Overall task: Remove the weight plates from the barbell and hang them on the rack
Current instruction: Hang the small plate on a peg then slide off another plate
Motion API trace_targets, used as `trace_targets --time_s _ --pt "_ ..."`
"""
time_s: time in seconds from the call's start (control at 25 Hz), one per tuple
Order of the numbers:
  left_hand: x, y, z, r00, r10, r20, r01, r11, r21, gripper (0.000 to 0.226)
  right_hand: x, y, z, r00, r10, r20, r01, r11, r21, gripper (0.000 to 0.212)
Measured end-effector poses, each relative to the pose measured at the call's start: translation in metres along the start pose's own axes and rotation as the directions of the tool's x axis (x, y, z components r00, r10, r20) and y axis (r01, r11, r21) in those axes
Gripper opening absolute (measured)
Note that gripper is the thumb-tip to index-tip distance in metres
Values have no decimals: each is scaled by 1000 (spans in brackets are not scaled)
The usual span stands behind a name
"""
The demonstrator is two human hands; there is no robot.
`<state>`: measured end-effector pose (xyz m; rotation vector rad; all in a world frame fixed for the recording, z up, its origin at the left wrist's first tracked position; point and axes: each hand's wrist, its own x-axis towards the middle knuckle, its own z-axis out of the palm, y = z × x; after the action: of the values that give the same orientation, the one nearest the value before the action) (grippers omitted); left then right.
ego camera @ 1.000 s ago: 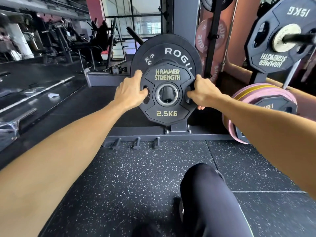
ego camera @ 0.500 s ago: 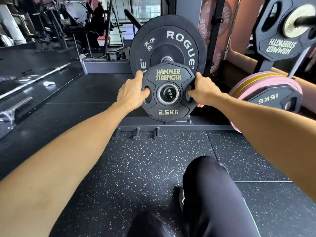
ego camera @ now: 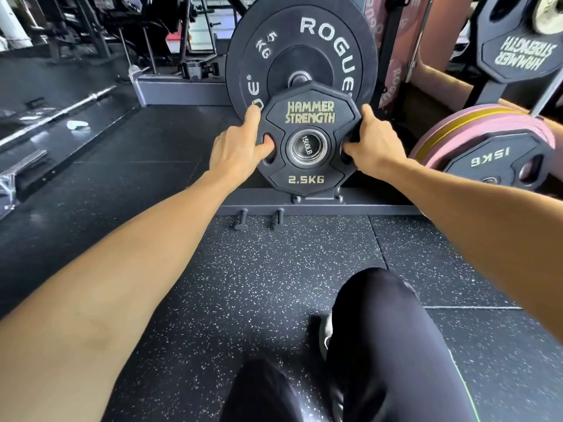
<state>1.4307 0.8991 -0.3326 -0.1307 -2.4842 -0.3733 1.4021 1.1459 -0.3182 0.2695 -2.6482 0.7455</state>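
A small black 2.5 kg Hammer Strength plate is upright in front of me, its centre hole around a black peg end marked 1500LB. My left hand grips its left edge with the thumb in the left slot. My right hand grips its right edge the same way. Behind and above it a larger black Rogue 5 kg plate hangs on its own peg. How far the small plate sits along the peg is hidden.
The rack's base beam runs across the speckled rubber floor with short pegs in front. Pink and black 15 kg plates lean at the right. A bare barbell lies at the left. My knee is below.
The 2.5 kg plate came down from in front of the Rogue plate's hub to a lower peg, whose end now shows in its hole. Both hands kept their grip.
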Motion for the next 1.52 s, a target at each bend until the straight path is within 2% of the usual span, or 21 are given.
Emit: trace_targets --time_s 0.12,0.32,0.48,0.76,1.0,1.24,1.36,1.52 --pt "5 -1 7 1000 -9 -8 9 1000 8 38 5 5 9 999 -11 -36 10 1000 -3 36" --pt "33 -3 26 994 -102 46 101 995 17 36 40 9 19 999 17 -34 -20 997 -77 35" --pt "61 -10 48 988 -137 73 134 990 49 35 72 14 35 997 4 -78 -20 978 -210 34" --pt "129 -29 85 957 -202 209 196 979 48 52 145 26 59 996 -12 -92 -24 922 -386 48" --pt "194 -46 124 941 -241 237 233 971 59 43 220 34 85 998 43 -50 -60 910 -411 37" --pt "251 -58 157 938 -255 235 227 964 140 38 282 49 111 997 37 -64 -62 880 -470 49" --pt "272 -62 169 940 -239 243 187 957 221 39 303 53 120 997 40 -60 -65 872 -485 42" --pt "295 -64 180 933 -273 236 220 949 227 39 329 55 129 996 81 -35 -88 877 -472 37"
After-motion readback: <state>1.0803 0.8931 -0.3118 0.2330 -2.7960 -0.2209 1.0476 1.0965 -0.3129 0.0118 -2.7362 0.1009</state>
